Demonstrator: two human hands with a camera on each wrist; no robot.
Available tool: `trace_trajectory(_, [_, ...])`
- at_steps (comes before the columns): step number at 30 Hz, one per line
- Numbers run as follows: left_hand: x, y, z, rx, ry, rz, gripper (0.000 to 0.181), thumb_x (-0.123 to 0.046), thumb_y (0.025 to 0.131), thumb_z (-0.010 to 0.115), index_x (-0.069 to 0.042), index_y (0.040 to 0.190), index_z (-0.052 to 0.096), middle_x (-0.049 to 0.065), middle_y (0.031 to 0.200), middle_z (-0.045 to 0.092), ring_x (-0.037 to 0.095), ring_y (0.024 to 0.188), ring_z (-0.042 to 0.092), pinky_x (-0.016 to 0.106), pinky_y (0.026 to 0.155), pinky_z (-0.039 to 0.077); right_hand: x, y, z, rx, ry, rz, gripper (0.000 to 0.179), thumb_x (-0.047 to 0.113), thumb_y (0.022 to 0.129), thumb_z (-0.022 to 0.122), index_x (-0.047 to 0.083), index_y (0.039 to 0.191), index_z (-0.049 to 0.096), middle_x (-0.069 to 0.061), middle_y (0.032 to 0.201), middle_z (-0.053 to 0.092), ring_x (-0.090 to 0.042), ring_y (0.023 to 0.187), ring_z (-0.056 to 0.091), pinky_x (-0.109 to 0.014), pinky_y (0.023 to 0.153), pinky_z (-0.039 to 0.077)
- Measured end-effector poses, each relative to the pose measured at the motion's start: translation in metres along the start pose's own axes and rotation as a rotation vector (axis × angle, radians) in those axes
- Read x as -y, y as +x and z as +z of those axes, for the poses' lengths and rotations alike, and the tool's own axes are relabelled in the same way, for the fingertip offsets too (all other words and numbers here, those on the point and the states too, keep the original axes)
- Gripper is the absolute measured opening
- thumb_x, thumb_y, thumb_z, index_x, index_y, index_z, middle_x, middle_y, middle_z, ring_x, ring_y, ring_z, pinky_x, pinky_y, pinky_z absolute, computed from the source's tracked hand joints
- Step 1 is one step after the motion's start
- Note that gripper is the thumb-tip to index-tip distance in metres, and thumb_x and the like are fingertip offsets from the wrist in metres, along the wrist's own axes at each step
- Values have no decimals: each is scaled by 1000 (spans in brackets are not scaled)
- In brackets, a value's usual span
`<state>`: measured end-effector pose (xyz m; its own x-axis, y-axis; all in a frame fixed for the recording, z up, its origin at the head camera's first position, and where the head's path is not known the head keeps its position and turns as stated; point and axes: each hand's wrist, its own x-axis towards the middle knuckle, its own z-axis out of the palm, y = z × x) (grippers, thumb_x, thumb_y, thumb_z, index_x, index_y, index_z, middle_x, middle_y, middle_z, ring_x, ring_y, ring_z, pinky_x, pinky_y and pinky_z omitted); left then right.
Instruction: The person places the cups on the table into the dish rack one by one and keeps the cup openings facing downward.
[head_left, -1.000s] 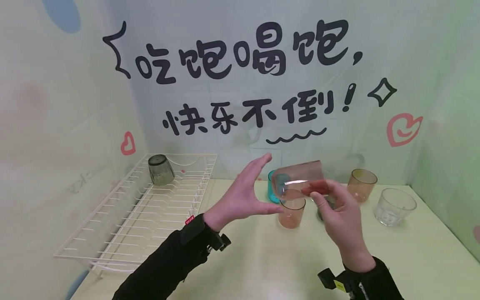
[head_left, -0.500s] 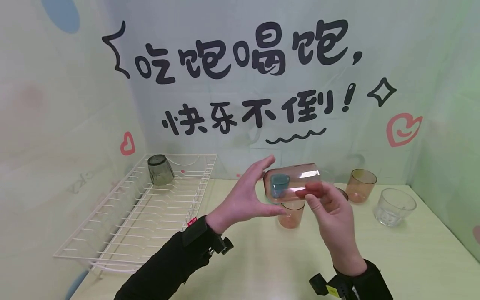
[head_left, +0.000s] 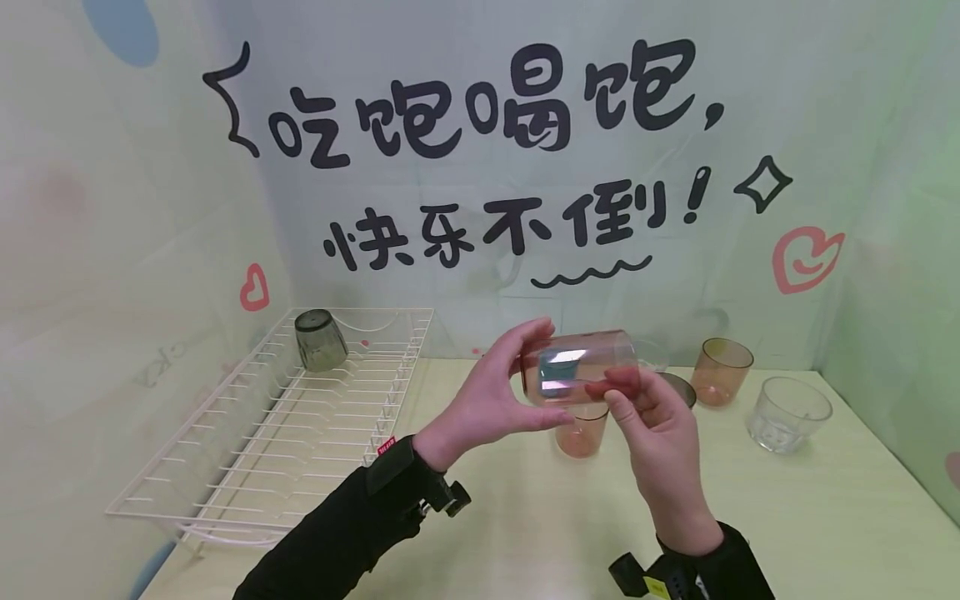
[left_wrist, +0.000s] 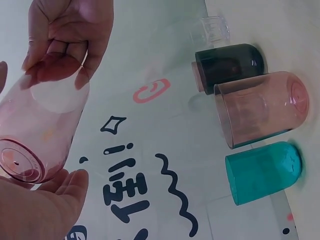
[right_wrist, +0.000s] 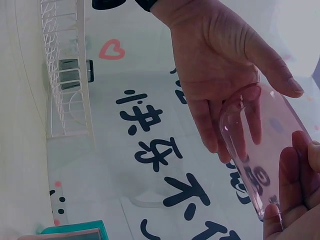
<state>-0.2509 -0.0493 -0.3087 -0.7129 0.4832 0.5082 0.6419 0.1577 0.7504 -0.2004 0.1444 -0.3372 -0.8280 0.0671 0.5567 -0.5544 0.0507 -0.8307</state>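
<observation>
A clear pink drinking glass [head_left: 577,350] lies sideways in the air between both hands, its base toward the left. My right hand [head_left: 663,450] pinches its rim, thumb outside and fingers inside the mouth. Around the base end, my left hand [head_left: 491,396] is spread, fingers behind and thumb below. In the right wrist view its fingers [right_wrist: 210,125] look nearly straight and its thumb stands apart from the glass; firm contact cannot be told. Beneath stands a peach glass [head_left: 581,437]. A teal glass [left_wrist: 265,172] shows in the left wrist view, beside a dark glass [left_wrist: 230,67].
At left, a white wire rack [head_left: 187,522] bears an upside-down grey glass [head_left: 321,342]. An amber glass [head_left: 722,375] and a clear glass [head_left: 787,417] stand on the right of the table [head_left: 510,533]. A printed backdrop [head_left: 450,292] hangs behind.
My right hand has moved left with the pink glass, bringing its base between the left thumb and fingers. The left hand has barely shifted.
</observation>
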Motion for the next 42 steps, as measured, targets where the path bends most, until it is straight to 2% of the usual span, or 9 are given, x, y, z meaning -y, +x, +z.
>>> trace_trajectory(4, [1, 0, 0, -2, -18, -3, 93, -25, 61, 81, -19, 138, 28, 1, 134, 40, 16, 115, 44, 30, 94, 37, 0, -1, 1, -4, 3, -9, 26, 13, 87, 54, 1, 110, 53, -14, 100, 62, -23, 95, 58, -31, 88, 42])
trace_trajectory(10, [1, 0, 1, -4, -12, 15, 88, -30, 64, 79, -19, 137, 29, -2, 129, 43, 12, 110, 47, 29, 92, 38, 0, -2, 5, -45, 53, -31, 24, 9, 86, 55, 0, 108, 54, -16, 98, 62, -23, 93, 58, -29, 86, 43])
trace_trajectory(18, [2, -2, 2, -12, -31, 47, 82, -31, 67, 77, -20, 134, 31, -2, 124, 46, 13, 105, 49, 30, 89, 41, 0, -3, 5, -52, 45, 5, 26, 13, 87, 55, 1, 110, 53, -14, 100, 62, -24, 96, 58, -30, 88, 42])
trace_trajectory(30, [0, -3, 1, -18, -58, 27, 73, -26, 72, 74, -17, 133, 34, 1, 119, 49, 16, 104, 51, 30, 89, 42, 0, -4, 7, -56, 53, 13, 26, 13, 87, 55, 3, 111, 54, -15, 101, 61, -24, 96, 58, -30, 88, 42])
trace_trajectory(42, [-1, -3, -2, -21, -29, 14, 70, -29, 71, 74, -20, 130, 38, -3, 116, 50, 13, 98, 52, 32, 85, 44, -1, -4, 8, -54, 76, 26, 29, 13, 86, 56, 4, 114, 53, -15, 103, 60, -25, 97, 56, -31, 87, 43])
